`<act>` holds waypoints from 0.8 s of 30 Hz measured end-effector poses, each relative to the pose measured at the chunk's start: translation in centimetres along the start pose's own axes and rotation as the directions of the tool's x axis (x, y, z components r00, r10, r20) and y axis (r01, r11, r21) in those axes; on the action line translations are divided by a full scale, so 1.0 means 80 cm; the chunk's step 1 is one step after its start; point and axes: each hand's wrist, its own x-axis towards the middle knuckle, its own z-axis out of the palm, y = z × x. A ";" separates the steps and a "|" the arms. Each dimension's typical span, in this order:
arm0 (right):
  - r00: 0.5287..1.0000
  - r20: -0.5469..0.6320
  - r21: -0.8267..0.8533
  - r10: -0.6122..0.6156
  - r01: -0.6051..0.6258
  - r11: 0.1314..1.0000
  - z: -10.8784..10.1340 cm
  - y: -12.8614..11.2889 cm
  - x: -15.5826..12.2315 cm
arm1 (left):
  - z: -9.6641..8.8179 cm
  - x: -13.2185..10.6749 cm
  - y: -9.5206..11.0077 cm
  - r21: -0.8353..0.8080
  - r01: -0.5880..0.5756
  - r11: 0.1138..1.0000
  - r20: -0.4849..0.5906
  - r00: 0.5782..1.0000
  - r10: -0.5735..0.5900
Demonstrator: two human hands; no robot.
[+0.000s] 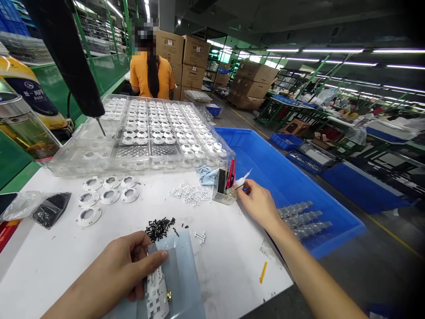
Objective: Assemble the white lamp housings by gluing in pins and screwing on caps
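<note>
At the near edge of the table, my left hand [136,266] closes thumb over fingers on a white circuit board [156,294] with a grey plate at its top end and a brass-coloured connector on its side. The board lies over a light blue sheet [187,266]. My right hand [258,201] is at a small clear holder [223,197], its thumb and fingers pinched together; what they grip is hidden. In that holder stand a red cutter knife [231,172] and a white nozzle-tipped bottle [241,180]. Black screws [159,229] are heaped just beyond my left hand.
White ring-shaped parts [109,196] lie at left, white pins [191,193] near the holder. Behind stands a clear divided tray [142,164]. A dark electric screwdriver [75,66] hangs above. A blue bin [332,221] borders the right side. A person in orange [162,73] sits beyond.
</note>
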 end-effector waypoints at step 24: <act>0.870 -0.455 0.188 -0.191 0.304 0.934 -0.058 -0.063 -0.040 | -0.002 -0.004 0.009 0.001 0.032 0.999 -0.001 0.999 -0.032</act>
